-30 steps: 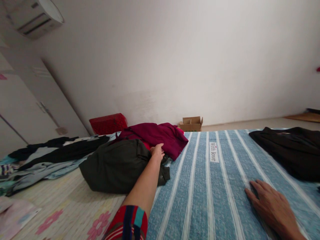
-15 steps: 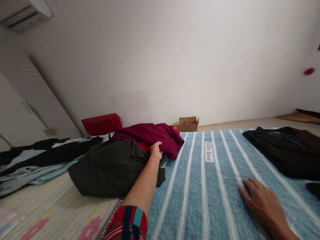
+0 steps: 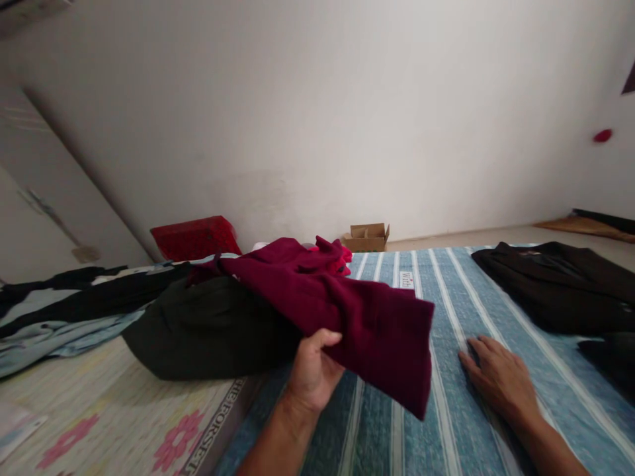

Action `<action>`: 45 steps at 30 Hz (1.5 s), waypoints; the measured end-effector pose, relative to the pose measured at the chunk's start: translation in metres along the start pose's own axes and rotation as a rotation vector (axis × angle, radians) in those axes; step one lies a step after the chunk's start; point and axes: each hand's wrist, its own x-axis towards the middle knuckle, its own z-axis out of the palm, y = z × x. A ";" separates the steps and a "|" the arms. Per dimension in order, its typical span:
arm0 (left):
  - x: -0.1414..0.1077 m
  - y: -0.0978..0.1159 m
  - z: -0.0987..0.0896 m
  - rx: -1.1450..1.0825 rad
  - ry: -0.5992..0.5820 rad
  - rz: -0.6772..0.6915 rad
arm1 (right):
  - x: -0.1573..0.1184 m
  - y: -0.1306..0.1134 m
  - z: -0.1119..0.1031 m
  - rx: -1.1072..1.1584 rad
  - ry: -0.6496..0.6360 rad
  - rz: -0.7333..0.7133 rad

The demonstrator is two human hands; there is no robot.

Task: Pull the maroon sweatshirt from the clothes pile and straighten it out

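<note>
A maroon garment [image 3: 367, 317] is gripped near its edge by my left hand [image 3: 317, 370], thumb on top. Its wide open end hangs out to the right over the striped sheet, while the rest trails back across the pile. Under it lies a dark olive garment [image 3: 198, 337], bunched up. A bit of bright red cloth [image 3: 343, 261] shows behind the maroon one. My right hand [image 3: 499, 377] rests flat on the blue striped sheet [image 3: 441, 423], fingers stretched out and holding nothing.
Black folded clothes [image 3: 550, 284] lie at the right. Several dark and light-blue garments [image 3: 64, 330] spread along the left. Beyond the bed's far edge are a red box [image 3: 196, 238] and an open cardboard box [image 3: 367, 239] by the wall. A flowered mattress [image 3: 119, 423] shows front left.
My left hand has drawn the maroon garment toward me and to the right, lifting its end off the pile. My right hand still lies on the sheet.
</note>
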 end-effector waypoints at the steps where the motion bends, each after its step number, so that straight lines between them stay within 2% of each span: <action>1: -0.012 -0.015 -0.008 0.018 0.020 -0.054 | 0.000 0.001 -0.002 -0.004 -0.012 0.002; 3: -0.029 -0.040 -0.022 0.040 0.066 -0.118 | 0.001 0.002 -0.006 -0.009 -0.037 0.002; 5: -0.038 -0.054 -0.033 0.037 0.095 -0.146 | 0.002 0.004 -0.008 -0.006 -0.057 -0.003; 11: -0.041 -0.056 -0.045 0.076 0.095 -0.093 | 0.003 0.010 -0.006 0.003 -0.060 0.008; 14: -0.036 -0.052 -0.046 0.064 0.154 -0.055 | 0.002 0.011 -0.005 0.008 -0.058 -0.006; 17: -0.020 -0.032 -0.050 -0.048 0.226 0.001 | 0.001 0.010 -0.006 0.005 -0.048 -0.009; 21: 0.022 0.022 -0.062 -0.110 0.254 0.172 | 0.000 0.007 -0.009 0.000 -0.046 -0.007; 23: 0.045 0.046 -0.066 -0.065 0.324 0.153 | 0.000 0.006 -0.009 0.000 -0.048 -0.008; 25: 0.065 0.061 -0.065 0.008 0.370 0.088 | 0.000 0.005 -0.009 0.001 -0.047 -0.009; 29: 0.087 0.068 -0.048 0.084 0.339 0.082 | 0.000 0.003 -0.010 0.002 -0.045 -0.005; 33: 0.087 0.069 -0.015 0.114 0.259 0.155 | 0.000 0.000 -0.013 -0.001 -0.046 -0.003; 35: 0.079 0.067 0.008 0.145 0.176 0.203 | 0.000 -0.001 -0.013 -0.003 -0.043 -0.003; 37: 0.066 0.062 0.034 0.215 0.000 0.288 | 0.001 -0.001 -0.012 -0.002 -0.041 -0.002; 39: 0.050 0.053 0.060 0.268 -0.174 0.315 | 0.002 -0.001 -0.012 0.005 -0.036 0.000; 42: 0.031 0.030 0.085 0.258 -0.373 0.241 | 0.003 -0.002 -0.013 0.024 -0.019 0.009; 44: 0.028 0.010 0.089 0.268 -0.418 0.165 | 0.003 -0.003 -0.015 0.038 -0.016 0.013; 45: 0.030 -0.002 0.087 0.294 -0.400 0.144 | 0.003 -0.003 -0.016 0.044 -0.017 0.014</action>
